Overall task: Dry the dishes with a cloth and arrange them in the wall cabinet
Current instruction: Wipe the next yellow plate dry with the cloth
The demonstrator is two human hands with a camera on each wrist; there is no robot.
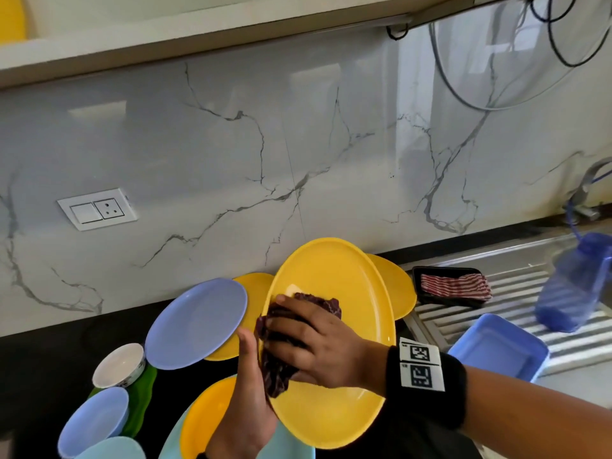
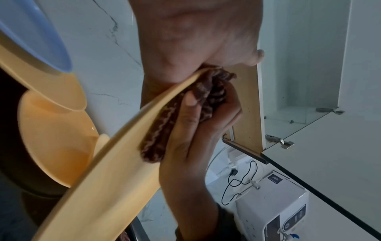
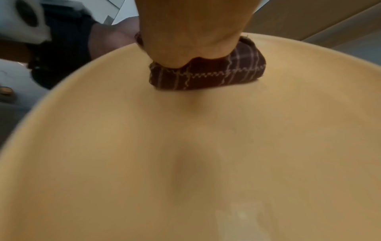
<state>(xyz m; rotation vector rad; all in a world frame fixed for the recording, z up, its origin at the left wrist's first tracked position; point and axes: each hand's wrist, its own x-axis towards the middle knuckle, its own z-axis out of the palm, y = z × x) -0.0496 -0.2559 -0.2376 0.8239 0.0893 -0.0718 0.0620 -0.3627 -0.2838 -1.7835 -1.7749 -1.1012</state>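
right hand [image 1: 318, 346] grips cloth [image 1: 281, 356], pressed on yellow plate [image 1: 337, 409] | left hand [image 1: 245, 402] grasps plate's left edge, plate tilted between both hands | blue plate [image 1: 195, 323] just beyond left hand

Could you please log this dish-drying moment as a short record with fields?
Activity: wiping a plate dry
Held dish: large yellow plate, tilted up off the counter
Left hand: grips the plate's left edge
Right hand: presses a dark red checked cloth on the plate's face
Waiting dishes: lilac plate, white bowl, more yellow plates behind
By the sink: striped cloth in a black tray, blue container
Cabinet step: not yet done for this plate
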